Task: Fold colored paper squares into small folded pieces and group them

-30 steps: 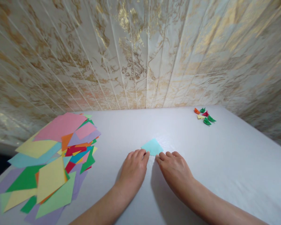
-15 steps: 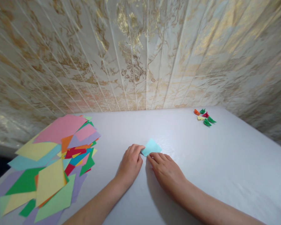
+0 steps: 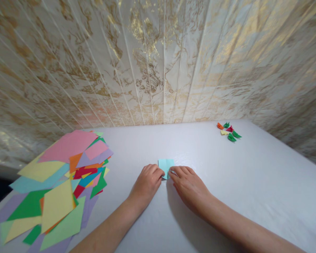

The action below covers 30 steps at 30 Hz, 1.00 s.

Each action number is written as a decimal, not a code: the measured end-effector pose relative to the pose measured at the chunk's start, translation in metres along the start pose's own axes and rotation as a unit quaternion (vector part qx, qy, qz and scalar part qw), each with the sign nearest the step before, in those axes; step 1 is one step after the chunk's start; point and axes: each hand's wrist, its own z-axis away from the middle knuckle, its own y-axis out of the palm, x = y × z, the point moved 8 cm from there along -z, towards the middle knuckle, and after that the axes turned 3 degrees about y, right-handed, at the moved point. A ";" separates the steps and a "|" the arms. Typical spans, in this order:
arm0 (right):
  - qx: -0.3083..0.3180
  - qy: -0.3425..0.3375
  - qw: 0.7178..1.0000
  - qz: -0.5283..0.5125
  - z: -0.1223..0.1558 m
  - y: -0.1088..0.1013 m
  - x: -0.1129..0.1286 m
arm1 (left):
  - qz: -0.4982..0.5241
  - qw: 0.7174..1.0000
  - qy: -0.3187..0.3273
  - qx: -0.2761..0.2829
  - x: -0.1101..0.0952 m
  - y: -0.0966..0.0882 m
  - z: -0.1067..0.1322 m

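A small light blue square of paper (image 3: 166,164) lies on the white table between my two hands, with a faint crease across it. My left hand (image 3: 149,179) is closed at its lower left corner, thumb and fingertips pinching the edge. At its right side, my right hand (image 3: 186,181) grips the edge with fingers bent together. The lower corners of the paper are partly hidden by the fingertips and seem slightly lifted.
A spread pile of coloured paper sheets (image 3: 58,203) covers the table's left side. Several small folded paper figures (image 3: 231,137), green, orange, red and pale yellow, stand at the back right. A gold-patterned curtain (image 3: 152,70) hangs behind the white table (image 3: 252,189).
The light blue paper has turned from a diamond position to one with its sides facing me squarely. Both hands have shifted slightly with it, now holding its lower left and right sides.
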 end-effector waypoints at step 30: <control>0.145 -0.021 0.975 -0.165 0.003 -0.019 -0.011 | 0.102 0.989 -0.109 -0.015 0.005 0.006 -0.007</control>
